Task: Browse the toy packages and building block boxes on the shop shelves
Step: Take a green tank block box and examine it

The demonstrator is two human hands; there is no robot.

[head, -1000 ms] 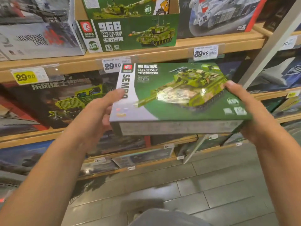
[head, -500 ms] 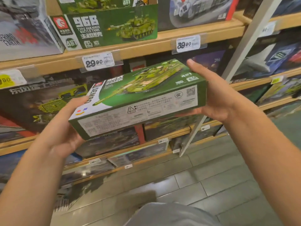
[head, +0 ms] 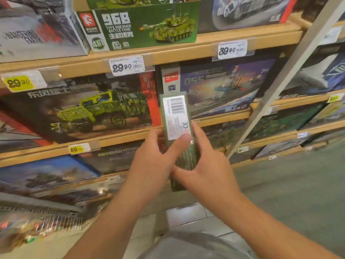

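I hold a green tank building-block box upright, its narrow side toward me, showing a white label with a barcode. My left hand grips its left side, the index finger lying across the label's lower edge. My right hand holds its right side and lower part. The box's front picture is turned out of sight. Behind it, wooden shelves carry more block boxes.
A green 96B tank box stands on the upper shelf above a 29.90 price tag. A green truck box and a blue warship box fill the middle shelf. A pale slanted post crosses right. Tiled floor lies below.
The box has turned from lying flat with its tank picture up to standing on end with its narrow labelled side facing me. Both hands have come close together around it.
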